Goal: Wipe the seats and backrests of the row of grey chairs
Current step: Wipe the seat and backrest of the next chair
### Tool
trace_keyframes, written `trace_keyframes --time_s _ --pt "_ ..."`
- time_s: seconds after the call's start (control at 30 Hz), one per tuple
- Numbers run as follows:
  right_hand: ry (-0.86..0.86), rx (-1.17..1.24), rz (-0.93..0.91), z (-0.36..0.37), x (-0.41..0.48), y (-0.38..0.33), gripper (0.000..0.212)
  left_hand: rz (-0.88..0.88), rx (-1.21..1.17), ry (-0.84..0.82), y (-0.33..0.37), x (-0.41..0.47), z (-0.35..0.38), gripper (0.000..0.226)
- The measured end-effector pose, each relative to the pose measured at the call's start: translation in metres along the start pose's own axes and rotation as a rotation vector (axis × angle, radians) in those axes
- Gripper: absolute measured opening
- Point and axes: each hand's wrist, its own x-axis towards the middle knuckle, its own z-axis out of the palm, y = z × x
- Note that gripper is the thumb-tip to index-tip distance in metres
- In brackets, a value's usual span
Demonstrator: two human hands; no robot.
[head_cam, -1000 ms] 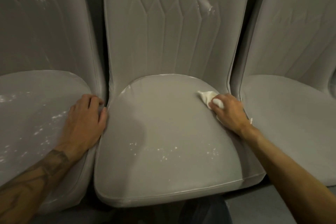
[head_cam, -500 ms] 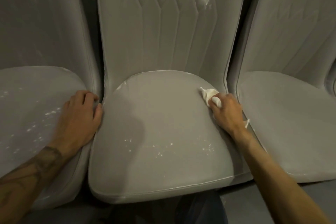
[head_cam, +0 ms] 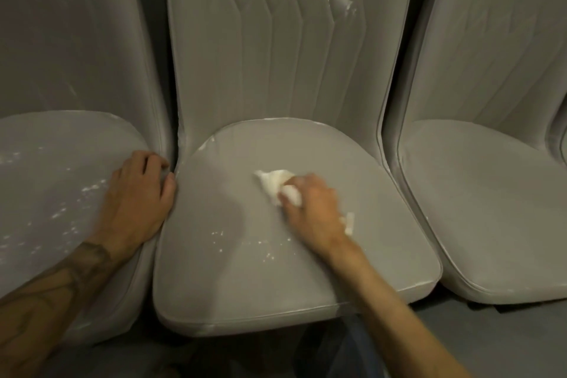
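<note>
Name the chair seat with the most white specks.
The left seat, under the left hand: specks scatter across it. The middle seat has few near its front; the right seat looks nearly clean.

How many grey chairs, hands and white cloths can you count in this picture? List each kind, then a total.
Grey chairs: 3 (left chair, middle chair, right chair)
Hands: 2 (left hand, right hand)
Cloths: 1 (white cloth)
Total: 6
The sliver at the far right edge is too cut off to count.

Middle grey seat (head_cam: 239,285), crumpled white cloth (head_cam: 271,181) at its centre, white specks (head_cam: 219,234) toward the front edge, speckled left seat (head_cam: 46,193) beside
</note>
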Motion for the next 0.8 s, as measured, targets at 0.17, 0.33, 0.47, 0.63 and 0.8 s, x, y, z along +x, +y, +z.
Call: trace_keyframes --time_s 0.17,0.33,0.47,0.63,0.8 --pt "-0.184 0.044 -0.3 0.023 0.004 -0.039 0.012 -0.005 -0.014 0.002 -0.001 0.0 0.001 0.012" --pt "0.005 -0.088 0.016 0.016 0.042 -0.012 0.02 0.002 -0.009 0.002 0.001 0.0 -0.002 0.014" --pt "-0.125 0.061 -0.258 0.061 0.017 -0.089 0.022 -0.01 -0.028 -0.031 -0.003 -0.001 -0.001 0.014" --pt "-0.209 0.03 -0.324 0.053 0.038 -0.071 0.018 -0.015 -0.061 -0.035 -0.005 -0.002 -0.001 0.017" --pt "-0.197 0.03 -0.306 0.054 0.04 -0.084 0.017 -0.028 -0.076 -0.047 -0.007 -0.002 -0.001 0.018"
